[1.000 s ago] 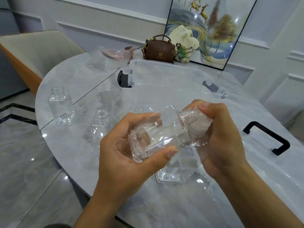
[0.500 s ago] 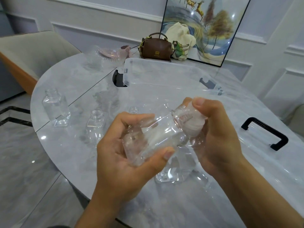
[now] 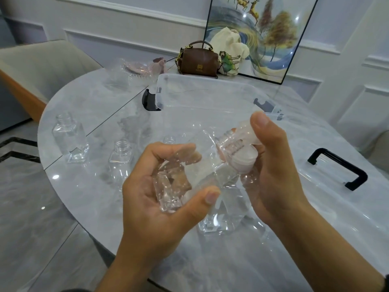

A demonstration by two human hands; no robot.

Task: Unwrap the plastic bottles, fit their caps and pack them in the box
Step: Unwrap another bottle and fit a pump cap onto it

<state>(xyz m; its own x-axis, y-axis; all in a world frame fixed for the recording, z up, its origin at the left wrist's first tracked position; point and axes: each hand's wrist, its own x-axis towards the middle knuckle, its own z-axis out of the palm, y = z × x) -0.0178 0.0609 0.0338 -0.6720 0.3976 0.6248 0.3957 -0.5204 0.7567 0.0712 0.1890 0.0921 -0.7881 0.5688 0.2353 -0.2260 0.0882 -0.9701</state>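
Both hands are raised over the near part of the marble table [image 3: 84, 186], working on one clear bottle [image 3: 202, 165] that lies on its side between them. The left hand [image 3: 160, 197] grips the bottle's square body, fingers curled over its far side and thumb pressed along its near side. The right hand [image 3: 273, 171] pinches a whitish cap [image 3: 245, 160] at the bottle's threaded neck, thumb on top and fingers curled beneath. I cannot tell whether the cap sits on the threads or only rests against them.

Just below the hands a second clear bottle [image 3: 221, 218] lies on the table. To the left stand three open, capless bottles: a tall square one [image 3: 70, 140] at the far left, a shorter one [image 3: 121, 157] nearer the hands, and a third [image 3: 169, 140] with only its neck showing above the left fingers.

Beyond the hands sits the clear storage box [image 3: 200, 98], open, with a black latch [image 3: 148, 100] on its left end. To the right the box's clear lid [image 3: 315, 197] lies flat, its black handle [image 3: 339, 167] facing up.

At the far edge are crumpled clear wrappers [image 3: 134, 70], a brown handbag [image 3: 199, 60] and a cream cloth bag [image 3: 229, 49], which rests against a framed painting [image 3: 269, 39].
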